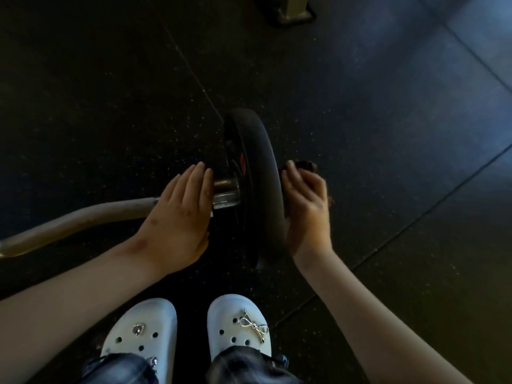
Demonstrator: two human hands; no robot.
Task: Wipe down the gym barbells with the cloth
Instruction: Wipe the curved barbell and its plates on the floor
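Observation:
A curved metal barbell (83, 217) lies on the dark gym floor, running from the left edge to a black weight plate (260, 167) standing on edge at the centre. My left hand (180, 214) rests flat on the bar just left of the plate, fingers straight and pointing away from me. On the plate's outer right face my right hand (307, 206) holds a dark brown cloth (304, 165) against it. Only bits of the cloth show above and behind the fingers.
My two white clogs (188, 331) stand just in front of the plate at the bottom of the view. Black speckled rubber floor tiles (388, 106) stretch all round. A grey machine base (293, 9) sits at the top centre.

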